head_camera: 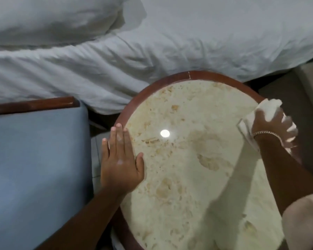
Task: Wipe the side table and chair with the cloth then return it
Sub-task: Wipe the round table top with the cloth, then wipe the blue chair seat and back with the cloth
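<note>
The round side table [186,159] has a cream marbled top inside a dark wooden rim and fills the middle of the view. My right hand [267,123] presses a white cloth [270,107] flat against the table's right edge, part of the cloth hanging past the rim. My left hand [121,159] lies flat with fingers together on the table's left rim, holding nothing. The chair [38,159], with a blue-grey cushion and a dark wooden frame, stands just left of the table.
A bed with rumpled white sheets [152,51] and a pillow [52,17] runs along the far side, touching the table's back edge. Tiled floor [96,150] shows in the narrow gap between chair and table. A beige block [311,78] sits at the far right.
</note>
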A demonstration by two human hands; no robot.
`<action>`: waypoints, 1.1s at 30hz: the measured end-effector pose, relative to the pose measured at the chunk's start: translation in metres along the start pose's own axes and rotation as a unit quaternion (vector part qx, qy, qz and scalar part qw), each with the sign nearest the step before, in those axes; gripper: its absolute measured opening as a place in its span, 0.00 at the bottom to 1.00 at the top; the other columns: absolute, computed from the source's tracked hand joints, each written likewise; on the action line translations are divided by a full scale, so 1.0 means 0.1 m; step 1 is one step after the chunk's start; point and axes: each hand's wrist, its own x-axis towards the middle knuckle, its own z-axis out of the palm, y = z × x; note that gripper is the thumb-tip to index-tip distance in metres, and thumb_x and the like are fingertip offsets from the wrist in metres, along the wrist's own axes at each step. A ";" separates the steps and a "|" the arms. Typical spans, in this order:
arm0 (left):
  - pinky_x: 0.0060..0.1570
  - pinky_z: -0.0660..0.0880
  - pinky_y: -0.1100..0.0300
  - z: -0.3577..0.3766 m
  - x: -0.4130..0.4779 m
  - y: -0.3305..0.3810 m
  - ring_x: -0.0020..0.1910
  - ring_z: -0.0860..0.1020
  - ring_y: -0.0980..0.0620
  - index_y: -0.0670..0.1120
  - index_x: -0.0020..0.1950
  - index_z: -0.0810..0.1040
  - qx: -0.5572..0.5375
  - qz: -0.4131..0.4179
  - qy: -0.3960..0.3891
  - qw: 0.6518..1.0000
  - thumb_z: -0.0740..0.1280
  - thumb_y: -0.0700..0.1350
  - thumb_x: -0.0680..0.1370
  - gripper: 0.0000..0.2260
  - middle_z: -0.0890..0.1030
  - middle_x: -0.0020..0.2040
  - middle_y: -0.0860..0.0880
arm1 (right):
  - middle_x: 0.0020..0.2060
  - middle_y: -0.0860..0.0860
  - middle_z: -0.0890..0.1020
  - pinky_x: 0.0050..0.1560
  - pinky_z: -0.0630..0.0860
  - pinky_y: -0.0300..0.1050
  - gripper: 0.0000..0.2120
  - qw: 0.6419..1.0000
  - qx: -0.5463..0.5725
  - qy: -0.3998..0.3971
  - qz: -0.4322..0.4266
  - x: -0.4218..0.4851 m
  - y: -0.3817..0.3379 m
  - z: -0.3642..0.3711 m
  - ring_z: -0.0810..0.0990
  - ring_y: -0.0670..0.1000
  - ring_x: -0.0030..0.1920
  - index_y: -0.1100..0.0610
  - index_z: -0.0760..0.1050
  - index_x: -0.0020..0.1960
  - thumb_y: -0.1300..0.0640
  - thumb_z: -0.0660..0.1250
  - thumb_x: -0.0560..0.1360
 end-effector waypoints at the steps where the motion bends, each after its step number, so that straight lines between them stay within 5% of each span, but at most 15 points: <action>1: 0.77 0.55 0.38 -0.01 0.00 0.00 0.81 0.53 0.37 0.34 0.79 0.54 0.001 -0.001 -0.007 1.000 0.54 0.53 0.79 0.34 0.55 0.80 0.33 | 0.78 0.58 0.60 0.74 0.53 0.73 0.35 0.999 0.003 -0.001 0.045 -0.03 0.03 0.02 0.57 0.68 0.77 0.45 0.53 0.79 0.33 0.56 0.77; 4: 0.78 0.53 0.39 -0.02 -0.01 -0.01 0.81 0.51 0.38 0.35 0.79 0.52 0.003 -0.011 -0.024 1.000 0.52 0.54 0.79 0.34 0.54 0.81 0.34 | 0.81 0.54 0.57 0.74 0.53 0.72 0.37 0.999 0.045 0.010 -0.011 -0.55 -0.48 0.11 0.52 0.66 0.79 0.41 0.51 0.80 0.30 0.58 0.76; 6: 0.79 0.52 0.40 -0.03 -0.01 0.01 0.81 0.51 0.39 0.35 0.79 0.51 0.002 -0.013 -0.025 1.000 0.51 0.54 0.80 0.34 0.53 0.81 0.34 | 0.81 0.53 0.60 0.73 0.56 0.70 0.36 0.977 0.057 0.023 -0.203 -1.18 -0.84 0.27 0.53 0.65 0.80 0.41 0.56 0.79 0.30 0.57 0.75; 8: 0.79 0.52 0.40 -0.04 -0.02 0.01 0.81 0.51 0.38 0.35 0.79 0.51 -0.008 -0.007 -0.026 1.000 0.51 0.53 0.80 0.33 0.54 0.81 0.34 | 0.79 0.53 0.65 0.70 0.61 0.70 0.36 0.909 0.001 0.014 -0.416 -1.82 -0.95 0.42 0.58 0.65 0.78 0.41 0.60 0.78 0.29 0.57 0.74; 10: 0.78 0.53 0.38 -0.04 -0.04 -0.05 0.81 0.53 0.37 0.34 0.79 0.52 -0.024 0.012 -0.023 0.999 0.51 0.51 0.79 0.32 0.55 0.80 0.33 | 0.77 0.53 0.68 0.68 0.66 0.68 0.35 0.875 -0.028 0.013 -0.483 -2.00 -0.88 0.45 0.61 0.65 0.77 0.43 0.64 0.77 0.30 0.58 0.73; 12: 0.77 0.55 0.37 -0.03 -0.15 -0.13 0.80 0.56 0.37 0.34 0.79 0.55 -0.036 0.035 -0.017 0.999 0.51 0.49 0.78 0.32 0.58 0.80 0.33 | 0.78 0.52 0.66 0.70 0.64 0.68 0.34 0.930 -0.002 0.025 -0.367 -1.76 -0.74 0.34 0.60 0.63 0.78 0.43 0.63 0.77 0.31 0.59 0.74; 14: 0.77 0.56 0.37 -0.05 -0.29 -0.21 0.80 0.57 0.36 0.35 0.78 0.57 -0.062 0.057 -0.024 0.996 0.53 0.49 0.77 0.32 0.59 0.79 0.33 | 0.80 0.52 0.60 0.73 0.57 0.72 0.36 0.986 0.039 -0.012 -0.162 -1.46 -0.46 0.16 0.55 0.64 0.79 0.38 0.57 0.78 0.28 0.56 0.73; 17: 0.77 0.53 0.38 -0.20 -0.30 -0.29 0.81 0.52 0.38 0.36 0.79 0.55 -0.124 0.061 -0.091 0.986 0.55 0.47 0.75 0.34 0.55 0.81 0.35 | 0.81 0.56 0.54 0.72 0.51 0.78 0.40 0.996 0.068 -0.049 0.040 -1.44 -0.04 -0.05 0.51 0.67 0.79 0.38 0.51 0.77 0.22 0.48 0.69; 19: 0.79 0.47 0.43 -0.41 -0.24 -0.32 0.82 0.47 0.41 0.38 0.80 0.50 -0.162 0.041 -0.162 0.973 0.57 0.46 0.76 0.34 0.50 0.83 0.39 | 0.82 0.56 0.50 0.72 0.53 0.76 0.43 0.995 0.060 -0.080 0.026 -1.82 -0.11 0.00 0.48 0.67 0.80 0.42 0.48 0.80 0.23 0.51 0.72; 21: 0.79 0.44 0.45 -0.66 -0.27 -0.44 0.82 0.45 0.43 0.39 0.80 0.49 -0.176 0.015 -0.200 0.964 0.59 0.45 0.78 0.34 0.48 0.83 0.41 | 0.82 0.52 0.49 0.71 0.59 0.73 0.43 0.989 0.021 -0.106 -0.101 -2.46 -0.38 0.19 0.48 0.65 0.80 0.40 0.47 0.80 0.24 0.56 0.72; 24: 0.80 0.44 0.46 -1.10 -0.50 -0.87 0.82 0.45 0.44 0.40 0.80 0.51 -0.221 -0.042 -0.225 0.948 0.60 0.46 0.78 0.33 0.49 0.83 0.41 | 0.81 0.49 0.53 0.67 0.68 0.67 0.40 0.932 -0.085 -0.126 -0.329 -3.47 -0.82 0.31 0.55 0.66 0.75 0.38 0.50 0.80 0.31 0.63 0.73; 29: 0.79 0.46 0.50 -1.82 -1.18 -1.92 0.82 0.49 0.43 0.39 0.79 0.57 -0.230 -0.195 -0.151 0.941 0.58 0.48 0.77 0.31 0.56 0.82 0.39 | 0.72 0.54 0.72 0.67 0.70 0.57 0.30 0.829 -0.094 -0.237 -0.497 -3.94 -1.89 0.03 0.74 0.63 0.68 0.44 0.66 0.74 0.44 0.67 0.74; 33: 0.78 0.48 0.48 -2.25 -1.92 -2.59 0.81 0.54 0.42 0.39 0.78 0.60 -0.144 -0.323 -0.100 0.930 0.53 0.51 0.76 0.32 0.62 0.80 0.39 | 0.68 0.53 0.79 0.68 0.72 0.55 0.29 0.733 0.006 -0.290 -0.615 -4.84 -2.67 0.12 0.77 0.60 0.66 0.44 0.69 0.72 0.38 0.60 0.72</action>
